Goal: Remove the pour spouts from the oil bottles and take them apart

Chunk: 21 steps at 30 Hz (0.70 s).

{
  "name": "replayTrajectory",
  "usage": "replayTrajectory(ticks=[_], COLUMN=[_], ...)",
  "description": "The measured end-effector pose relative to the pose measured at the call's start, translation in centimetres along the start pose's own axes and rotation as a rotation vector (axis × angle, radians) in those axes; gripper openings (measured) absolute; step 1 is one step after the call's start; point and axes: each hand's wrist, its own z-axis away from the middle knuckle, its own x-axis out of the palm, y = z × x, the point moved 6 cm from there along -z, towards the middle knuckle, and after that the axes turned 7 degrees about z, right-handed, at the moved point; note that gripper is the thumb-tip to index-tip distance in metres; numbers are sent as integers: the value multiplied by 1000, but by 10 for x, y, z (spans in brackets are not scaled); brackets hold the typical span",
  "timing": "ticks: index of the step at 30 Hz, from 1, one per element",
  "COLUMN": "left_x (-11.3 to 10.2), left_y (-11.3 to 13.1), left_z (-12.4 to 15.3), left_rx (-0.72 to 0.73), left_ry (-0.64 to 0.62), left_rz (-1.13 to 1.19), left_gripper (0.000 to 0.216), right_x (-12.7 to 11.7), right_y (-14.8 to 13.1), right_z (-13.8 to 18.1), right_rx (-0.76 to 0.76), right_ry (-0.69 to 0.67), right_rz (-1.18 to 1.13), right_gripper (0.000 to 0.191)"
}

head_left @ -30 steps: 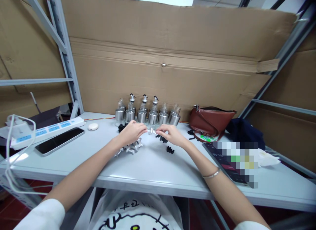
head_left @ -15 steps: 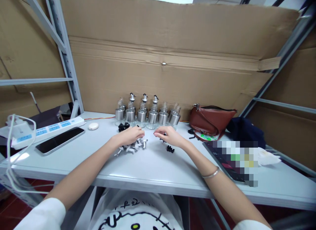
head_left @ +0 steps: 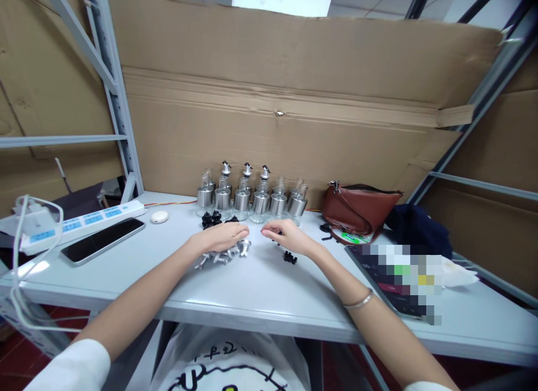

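Note:
My left hand [head_left: 223,237] hovers over a pile of silver pour spouts [head_left: 222,257], its fingers pressed together. Whatever may be between them is hidden. Facing it across a small gap, my right hand [head_left: 289,236] has thumb and fingers drawn together; I cannot make out anything in them. Just below the right hand lies a small cluster of black parts [head_left: 290,257]. Black stoppers [head_left: 211,219] sit behind the left hand. Farther back stand rows of glass bottles with metal sleeves [head_left: 261,202], and a few at the rear carry silver-and-black pour spouts [head_left: 247,170].
A phone [head_left: 103,241], a power strip [head_left: 84,225] and a white round case [head_left: 159,217] occupy the left side. To the right are a brown bag [head_left: 361,207], a dark tablet [head_left: 384,279] and white tissue [head_left: 458,272]. Cardboard [head_left: 294,144] walls the back.
My left hand has shifted slightly right, and more of the black stoppers behind it show. My right hand stays almost in place. The view has tilted a little upward.

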Motion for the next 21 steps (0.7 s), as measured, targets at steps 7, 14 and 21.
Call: replayTrajectory(ticks=[7,14,21], left_x=[8,6,-2], left_y=[7,7,15], left_z=[0,2,3], left_rx=[47,54,45], left_ry=[-34,-49,31], left_rz=[-10,13,35], left_gripper=[30,23,27], right_x=[-1,-5,-77], right_y=[1,2,33], right_z=[-1,1,-44], right_rx=[11,12,230], right_ry=[4,37,524], right_rz=[-2,8,98], right_gripper=[28,25,18])
